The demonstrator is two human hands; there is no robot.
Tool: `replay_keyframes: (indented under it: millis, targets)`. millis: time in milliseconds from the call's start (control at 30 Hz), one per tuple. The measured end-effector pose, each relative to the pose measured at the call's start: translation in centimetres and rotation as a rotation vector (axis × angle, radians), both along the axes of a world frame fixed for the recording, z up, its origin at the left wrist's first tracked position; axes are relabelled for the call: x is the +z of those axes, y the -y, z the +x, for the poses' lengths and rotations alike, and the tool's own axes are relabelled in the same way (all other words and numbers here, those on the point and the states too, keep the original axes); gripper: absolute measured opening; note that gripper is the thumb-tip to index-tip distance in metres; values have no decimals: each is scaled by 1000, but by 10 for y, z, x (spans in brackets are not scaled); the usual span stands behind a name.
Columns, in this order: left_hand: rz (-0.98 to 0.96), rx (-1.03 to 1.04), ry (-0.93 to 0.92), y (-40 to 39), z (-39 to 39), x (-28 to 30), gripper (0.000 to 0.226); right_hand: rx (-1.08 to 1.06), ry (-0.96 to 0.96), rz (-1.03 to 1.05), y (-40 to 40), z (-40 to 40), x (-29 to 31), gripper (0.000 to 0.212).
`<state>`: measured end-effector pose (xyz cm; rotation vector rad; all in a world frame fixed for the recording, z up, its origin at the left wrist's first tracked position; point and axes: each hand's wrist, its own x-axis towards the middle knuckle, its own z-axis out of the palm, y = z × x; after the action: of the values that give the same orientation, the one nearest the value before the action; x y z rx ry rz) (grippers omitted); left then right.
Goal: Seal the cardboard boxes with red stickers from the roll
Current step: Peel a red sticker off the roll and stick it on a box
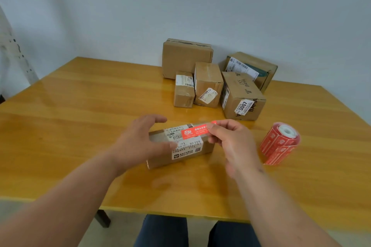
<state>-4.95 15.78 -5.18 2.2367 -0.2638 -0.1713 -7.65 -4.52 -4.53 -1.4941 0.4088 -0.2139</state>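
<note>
Glossy wooden table (80, 110), pale wall (180, 2)

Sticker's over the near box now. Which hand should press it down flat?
Probably left. The right hand is pinching the red sticker by its right end, while the left hand is open and free beside the box, near the sticker's loose end.

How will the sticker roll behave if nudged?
The roll stands tilted on end on the table, so a nudge would probably tip it, then let it roll. Its loose tail looks floppy and may drag. Hollow core, so probably light.
</note>
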Motion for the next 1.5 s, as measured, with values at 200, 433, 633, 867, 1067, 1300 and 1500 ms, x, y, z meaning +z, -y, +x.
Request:
replay_keyframes:
  millis: [200,433,633,867,1067,1300,1500]
  targets:
    - [-88,60,-56,12,12,8,27,3,14,-122,-12,7,-1,5]
    - [-132,74,-105,18,17,6,20,84,19,-262,-17,11,5,6]
    - [21,121,-24,19,20,14,23,142,25,-821,-14,17,3,15]
    - [132,140,-16,24,27,18,26,87,5,-693,-15,26,1,24]
    - [262,163,7,28,28,20,22,134,-4,-746,-15,30,4,6]
    - [329,139,-2,25,29,18,31,216,-40,-825,-8,36,8,71]
    - [472,77,67,27,29,17,27,304,55,-1073,-11,37,6,42]
